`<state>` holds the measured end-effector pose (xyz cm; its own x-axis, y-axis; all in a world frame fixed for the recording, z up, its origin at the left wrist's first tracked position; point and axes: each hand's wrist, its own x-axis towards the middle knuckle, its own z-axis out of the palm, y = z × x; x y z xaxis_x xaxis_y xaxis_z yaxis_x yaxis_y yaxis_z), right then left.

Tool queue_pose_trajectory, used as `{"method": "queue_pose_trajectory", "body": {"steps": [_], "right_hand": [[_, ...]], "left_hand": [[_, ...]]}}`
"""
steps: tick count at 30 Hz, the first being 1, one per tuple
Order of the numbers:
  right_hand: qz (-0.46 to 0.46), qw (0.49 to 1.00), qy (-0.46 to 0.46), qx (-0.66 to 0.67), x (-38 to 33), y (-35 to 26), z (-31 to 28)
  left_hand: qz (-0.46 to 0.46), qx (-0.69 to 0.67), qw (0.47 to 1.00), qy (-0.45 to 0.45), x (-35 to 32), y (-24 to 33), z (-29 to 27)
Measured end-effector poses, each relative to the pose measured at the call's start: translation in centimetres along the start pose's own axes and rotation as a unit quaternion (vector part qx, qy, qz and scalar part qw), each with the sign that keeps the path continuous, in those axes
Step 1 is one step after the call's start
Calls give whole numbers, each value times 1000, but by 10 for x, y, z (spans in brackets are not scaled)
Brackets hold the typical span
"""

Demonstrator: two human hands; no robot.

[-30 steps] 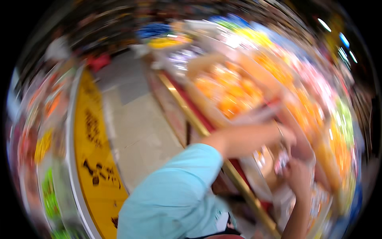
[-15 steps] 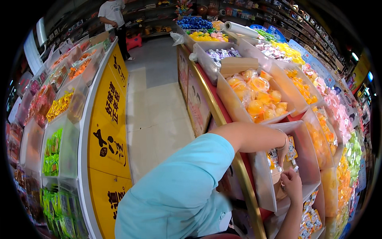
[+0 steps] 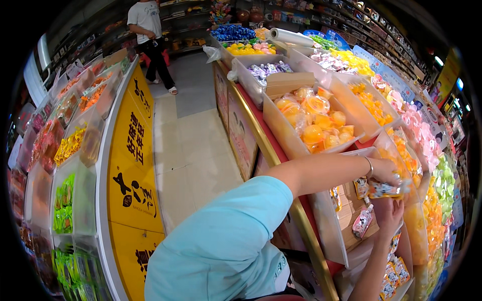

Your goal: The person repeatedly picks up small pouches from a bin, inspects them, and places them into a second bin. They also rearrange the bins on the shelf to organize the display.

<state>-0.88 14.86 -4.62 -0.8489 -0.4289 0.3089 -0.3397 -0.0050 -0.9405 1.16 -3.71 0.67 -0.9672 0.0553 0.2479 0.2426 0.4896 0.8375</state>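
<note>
My left hand (image 3: 387, 170), reaching across from the left with a bracelet at its wrist, is closed on a small printed spouted pouch (image 3: 384, 189) over the right side of a clear plastic bin (image 3: 329, 228). Just below, my right hand (image 3: 388, 214) has its bent fingers at the pouch's lower edge; the pouch partly hides their tips. On the cardboard floor of the bin lies a pink spouted pouch (image 3: 362, 223). An orange-and-white pouch (image 3: 361, 188) lies under my left wrist, and another pouch (image 3: 335, 199) rests by the bin's left wall.
A nearer bin holds similar pouches (image 3: 394, 278); the bin beyond has round orange jelly cups (image 3: 316, 120). More candy bins slope up at the right. A gold counter edge (image 3: 314, 251) runs beside me. Across the aisle (image 3: 193, 165) stands a yellow counter (image 3: 128, 195); a person (image 3: 148, 30) is at its far end.
My left hand has risen out of the bin to the right with a pouch, and my right hand has come up under it. The pink pouch now shows. The view has shifted slightly.
</note>
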Motion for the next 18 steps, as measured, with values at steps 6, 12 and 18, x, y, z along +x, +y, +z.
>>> {"method": "queue_pose_trajectory", "body": {"steps": [6,12,18], "right_hand": [[27,990,-1,136,-9,-10,-1],[58,985,-34,158,-10,-6,-5],[49,982,-18,180,-19,-12,6]], "left_hand": [[27,-320,947,22,-6,15,47],[164,-229,951,125,-6,9,47],[112,-273,953,76,-12,14,39]]}}
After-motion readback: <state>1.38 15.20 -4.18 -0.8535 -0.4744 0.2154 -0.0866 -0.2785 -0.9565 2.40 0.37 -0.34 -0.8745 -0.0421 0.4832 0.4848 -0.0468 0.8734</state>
